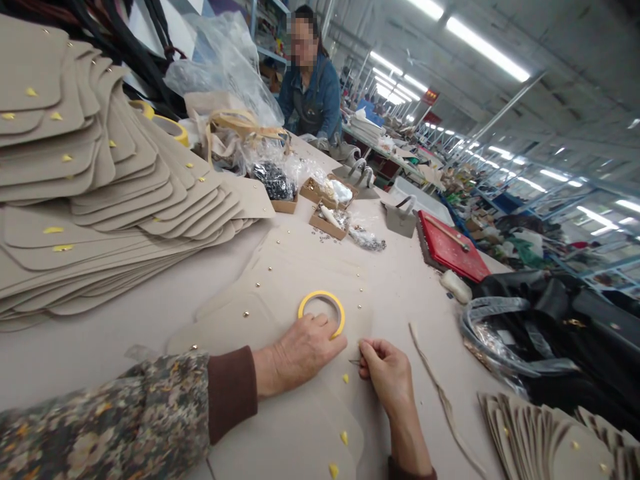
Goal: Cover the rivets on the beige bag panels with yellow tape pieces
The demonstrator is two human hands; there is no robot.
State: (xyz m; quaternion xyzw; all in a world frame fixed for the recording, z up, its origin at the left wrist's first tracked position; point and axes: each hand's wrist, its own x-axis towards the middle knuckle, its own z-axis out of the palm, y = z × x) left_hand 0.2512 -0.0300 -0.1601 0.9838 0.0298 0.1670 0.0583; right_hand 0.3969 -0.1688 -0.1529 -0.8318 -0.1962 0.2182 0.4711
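My left hand [303, 353] is closed on a roll of yellow tape [321, 295], held over the beige panels in front of me. Just to its right, the thumb and fingertips of my right hand [387, 373] are pinched together. A thin dark sliver sticks out from them toward the left hand; its kind is too small to make out. Beneath both hands lie flat beige panels [300, 427] with small metal studs along the upper part. Small yellow tape pieces [344, 437] sit near the panel's right edge.
Stacked beige panels [125, 180] rise at the left; more [545, 440] stand at lower right. Small cardboard boxes of hardware [330, 220], a red board [453, 247], a fabric strip [440, 393] and black bags [565, 333] lie around. A person [313, 87] is across the table.
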